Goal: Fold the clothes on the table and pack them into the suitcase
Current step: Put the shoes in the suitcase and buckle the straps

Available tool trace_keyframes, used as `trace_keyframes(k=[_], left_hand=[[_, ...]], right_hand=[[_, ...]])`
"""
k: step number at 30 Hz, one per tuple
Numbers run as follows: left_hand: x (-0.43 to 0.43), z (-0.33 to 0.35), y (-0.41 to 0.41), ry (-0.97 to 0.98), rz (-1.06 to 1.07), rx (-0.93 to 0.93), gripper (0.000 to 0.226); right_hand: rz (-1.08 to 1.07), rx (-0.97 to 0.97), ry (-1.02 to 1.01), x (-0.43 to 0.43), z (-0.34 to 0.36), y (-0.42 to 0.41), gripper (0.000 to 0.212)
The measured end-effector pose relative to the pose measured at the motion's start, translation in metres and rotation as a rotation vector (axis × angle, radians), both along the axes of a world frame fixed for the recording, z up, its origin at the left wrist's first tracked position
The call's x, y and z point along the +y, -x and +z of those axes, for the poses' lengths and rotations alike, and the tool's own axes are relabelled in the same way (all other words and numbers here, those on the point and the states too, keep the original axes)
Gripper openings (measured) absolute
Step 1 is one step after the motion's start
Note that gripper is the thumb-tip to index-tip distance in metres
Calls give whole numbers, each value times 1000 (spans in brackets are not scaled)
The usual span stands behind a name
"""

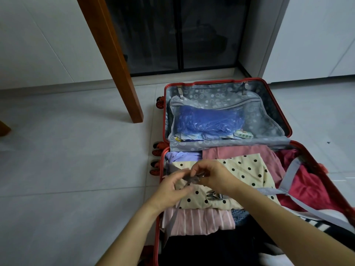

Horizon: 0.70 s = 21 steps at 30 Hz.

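A red suitcase (pixel 318 166) lies open on the floor, its near half filled with folded clothes. On top is a cream polka-dot garment (pixel 247 169), with a pink striped piece (pixel 199 221) below it, a mauve one (pixel 236 150) above and a crimson one (pixel 307 185) to the right. Grey packing straps (pixel 292 173) cross the clothes. My left hand (pixel 171 191) and my right hand (pixel 213 175) meet over the polka-dot garment, each pinching a strap end with the grey buckle (pixel 194 176) between them.
The upright lid (pixel 226 104) has a mesh pocket holding a blue plastic bag (pixel 209 120) and small packets. A wooden table leg (pixel 119 60) stands left of the suitcase on the tiled floor. Dark glass doors are behind.
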<state>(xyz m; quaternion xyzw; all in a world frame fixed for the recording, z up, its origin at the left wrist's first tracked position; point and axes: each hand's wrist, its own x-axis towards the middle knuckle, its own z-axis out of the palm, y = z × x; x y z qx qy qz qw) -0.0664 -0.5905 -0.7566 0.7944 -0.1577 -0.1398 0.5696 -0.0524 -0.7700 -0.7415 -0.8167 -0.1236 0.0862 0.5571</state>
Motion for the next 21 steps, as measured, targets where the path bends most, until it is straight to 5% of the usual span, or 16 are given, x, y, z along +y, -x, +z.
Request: trace_keyframes(k=[3, 8, 13, 15, 18, 21], left_hand=[[1, 3, -8, -7, -44, 62, 39], [-11, 4, -28, -300, -158, -55, 47], [-22, -1, -26, -128, -81, 44, 28], [-28, -9, -23, -131, 16, 35, 28], [-39, -19, -16, -149, 111, 19, 34], [-48, -21, -13, -189, 120, -13, 36]], right_hand=[[1, 47, 15, -19, -1, 2, 38], [28, 51, 41, -28, 1, 2, 42], [-116, 116, -44, -47, 5, 11, 29], [-91, 71, 315, -63, 0, 16, 22], [206, -54, 1023, -74, -19, 28, 54], [198, -192, 1009, -73, -35, 35, 44]])
